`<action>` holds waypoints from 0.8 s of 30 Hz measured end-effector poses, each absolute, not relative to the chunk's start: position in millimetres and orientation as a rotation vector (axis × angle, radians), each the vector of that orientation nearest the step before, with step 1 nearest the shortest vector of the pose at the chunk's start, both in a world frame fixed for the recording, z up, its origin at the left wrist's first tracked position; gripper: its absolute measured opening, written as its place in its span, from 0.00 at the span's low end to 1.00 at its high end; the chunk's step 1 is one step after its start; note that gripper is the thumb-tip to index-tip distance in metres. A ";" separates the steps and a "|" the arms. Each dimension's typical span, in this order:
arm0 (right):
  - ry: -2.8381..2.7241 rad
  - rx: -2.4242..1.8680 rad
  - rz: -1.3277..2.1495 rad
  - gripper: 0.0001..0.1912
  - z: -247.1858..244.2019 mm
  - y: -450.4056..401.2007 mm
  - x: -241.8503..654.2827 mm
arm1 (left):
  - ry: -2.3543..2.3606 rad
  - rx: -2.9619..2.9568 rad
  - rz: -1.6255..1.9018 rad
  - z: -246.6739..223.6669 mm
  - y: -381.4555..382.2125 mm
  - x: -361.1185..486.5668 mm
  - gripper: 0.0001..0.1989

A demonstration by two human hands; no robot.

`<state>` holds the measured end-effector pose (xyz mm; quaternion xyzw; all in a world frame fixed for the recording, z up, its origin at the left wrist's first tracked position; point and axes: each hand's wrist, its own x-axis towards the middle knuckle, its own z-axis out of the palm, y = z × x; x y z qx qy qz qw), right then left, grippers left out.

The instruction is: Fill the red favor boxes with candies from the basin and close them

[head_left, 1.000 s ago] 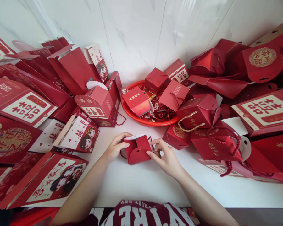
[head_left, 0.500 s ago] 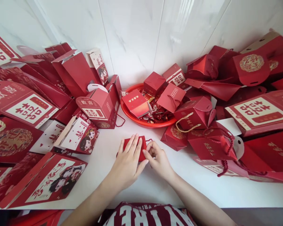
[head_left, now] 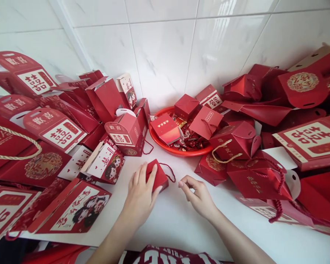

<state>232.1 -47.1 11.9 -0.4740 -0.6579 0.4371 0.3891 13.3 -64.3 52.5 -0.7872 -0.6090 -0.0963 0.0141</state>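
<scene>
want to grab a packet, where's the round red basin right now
In the head view, the red basin stands just right of centre near the tiled wall, beyond the small red box under the left hand.

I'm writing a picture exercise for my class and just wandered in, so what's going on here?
A person is handling a small red box on a white table. The left hand lies over the box, and a dark red cord loops out beside it. The right hand is held apart from the box, curled in, with nothing visible in it. Just beyond, a red basin holds wrapped packets and a few boxes, and more red boxes crowd both sides.
</scene>
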 end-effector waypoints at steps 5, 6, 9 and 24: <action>-1.720 -1.220 1.102 0.17 10.7 -48.5 232.1 | -1.971 -2.278 -0.280 55.2 -52.5 -6.5 0.29; -1.727 -1.218 1.102 0.16 10.4 -49.0 231.7 | -1.994 -2.214 -0.286 53.5 -49.3 -9.7 0.29; -1.744 -1.205 1.102 0.16 10.6 -50.2 230.9 | -2.057 -1.981 -0.369 44.4 -37.8 -17.6 0.29; -1.803 -1.177 1.050 0.18 23.9 -50.3 236.4 | -1.896 -2.276 -0.718 80.4 -11.1 -32.3 0.22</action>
